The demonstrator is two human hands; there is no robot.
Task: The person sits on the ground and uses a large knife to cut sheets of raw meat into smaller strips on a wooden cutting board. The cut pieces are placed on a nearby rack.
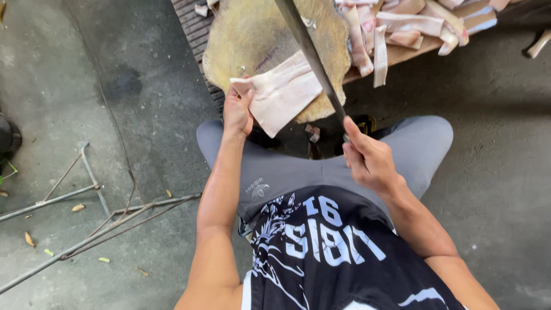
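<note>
Gripping a long knife (pixel 310 54), right hand (pixel 370 161); left hand (pixel 237 112) fingers pinch pale meat slab (pixel 284 92).

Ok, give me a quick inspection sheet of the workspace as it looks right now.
Surface: round, worn wooden chopping block resting on a slatted wooden platform.
Job's things: pale slab of meat with skin hanging over the block's near edge; long dark blade angled across it.
Clutter: pile of cut pale strips at the platform's right; small scrap on the ground below.
Grippers: left hand pinches the slab's corner; right hand grips the blade's handle.
Cables: nothing seen.
Surroundings: grey concrete floor, thin metal rods and dry leaves at left.
</note>
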